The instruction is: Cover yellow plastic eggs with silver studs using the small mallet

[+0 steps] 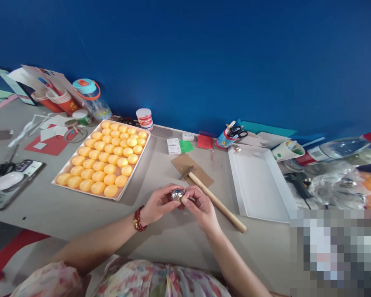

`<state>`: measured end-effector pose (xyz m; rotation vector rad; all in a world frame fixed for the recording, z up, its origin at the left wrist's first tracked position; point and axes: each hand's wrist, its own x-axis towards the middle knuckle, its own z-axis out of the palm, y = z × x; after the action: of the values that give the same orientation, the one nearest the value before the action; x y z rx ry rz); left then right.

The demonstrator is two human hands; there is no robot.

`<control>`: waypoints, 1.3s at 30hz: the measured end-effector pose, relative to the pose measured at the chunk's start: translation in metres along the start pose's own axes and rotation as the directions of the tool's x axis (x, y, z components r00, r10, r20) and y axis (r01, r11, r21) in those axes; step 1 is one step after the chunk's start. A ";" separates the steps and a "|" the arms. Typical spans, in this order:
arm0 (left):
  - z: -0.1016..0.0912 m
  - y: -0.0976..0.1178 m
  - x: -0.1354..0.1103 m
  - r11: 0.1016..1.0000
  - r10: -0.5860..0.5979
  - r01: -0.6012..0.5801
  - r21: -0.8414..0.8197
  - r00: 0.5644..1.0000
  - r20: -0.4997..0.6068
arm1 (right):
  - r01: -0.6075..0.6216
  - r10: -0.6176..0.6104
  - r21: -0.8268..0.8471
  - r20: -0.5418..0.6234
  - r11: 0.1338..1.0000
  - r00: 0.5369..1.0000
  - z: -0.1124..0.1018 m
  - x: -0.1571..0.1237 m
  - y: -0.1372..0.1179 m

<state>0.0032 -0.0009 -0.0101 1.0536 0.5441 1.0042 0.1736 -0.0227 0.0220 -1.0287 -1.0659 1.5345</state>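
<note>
A small shiny silver ball (177, 195) is held between both hands above the front middle of the table. My left hand (159, 203), with a dark red bead bracelet at the wrist, has its fingers curled round the ball's left side. The fingertips of my right hand (200, 204) pinch its right side. Just beyond the hands lies a hammer (216, 201) with a wooden handle, its head resting on a piece of brown cardboard (200, 173). To the right, a shallow white tray (259, 181) has one shiny silver piece (236, 149) in its far left corner.
At left, a white box (119, 197) holds rows of orange balls. A water bottle (94, 99), paper cups (61, 101) and a phone (15, 185) stand or lie beyond it. Small white boxes (173, 146), a scissors cup (225, 139) and a large plastic bottle (336, 149) line the wall.
</note>
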 end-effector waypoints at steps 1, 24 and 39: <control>0.000 0.000 0.000 1.000 0.003 -0.003 -0.004 1.000 0.007 | 0.002 -0.002 -0.004 -0.004 1.000 1.000 0.000 0.000 0.000; 0.006 0.008 -0.001 0.999 0.025 -0.024 0.036 0.999 -0.025 | 0.109 -0.112 -0.086 -0.020 0.990 0.994 0.002 -0.005 -0.004; -0.001 0.008 -0.001 0.940 -0.207 0.202 -0.274 0.978 0.009 | 0.261 -0.271 -0.324 0.013 0.909 0.962 -0.007 -0.003 -0.005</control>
<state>-0.0010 -0.0003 -0.0037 0.7252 0.5033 0.8770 0.1822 -0.0235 0.0250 -1.0714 -1.4057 1.1417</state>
